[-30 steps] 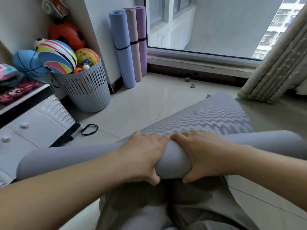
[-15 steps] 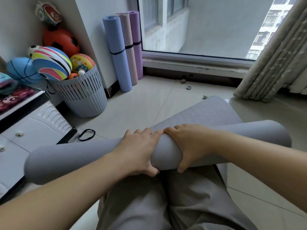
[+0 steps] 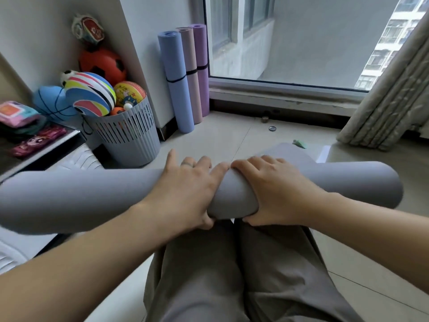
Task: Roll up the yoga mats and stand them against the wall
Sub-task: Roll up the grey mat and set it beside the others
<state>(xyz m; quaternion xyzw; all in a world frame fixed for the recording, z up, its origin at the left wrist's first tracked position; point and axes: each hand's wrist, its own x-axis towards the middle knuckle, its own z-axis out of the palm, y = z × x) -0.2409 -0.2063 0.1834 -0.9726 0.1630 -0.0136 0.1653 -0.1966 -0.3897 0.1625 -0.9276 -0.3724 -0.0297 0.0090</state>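
Grey yoga mat [image 3: 92, 196] nearly rolled, on floor [image 3: 216, 138] over knees, long axis left-right. Left hand [image 3: 185, 194], right hand [image 3: 276, 191] side by side mid-roll, fingers spread, curled over, thumbs under. Short flat tail [image 3: 290, 151] ahead, toward window. Three rolled mats [image 3: 183, 75] stand at wall.

You're gripping a plain grey mat [image 3: 92, 198]; blue [image 3: 177, 82], pink [image 3: 191, 73] and purple [image 3: 201, 66] rolls are standing beyond, beside a grey slatted basket [image 3: 130, 135] holding a striped ball [image 3: 92, 92].
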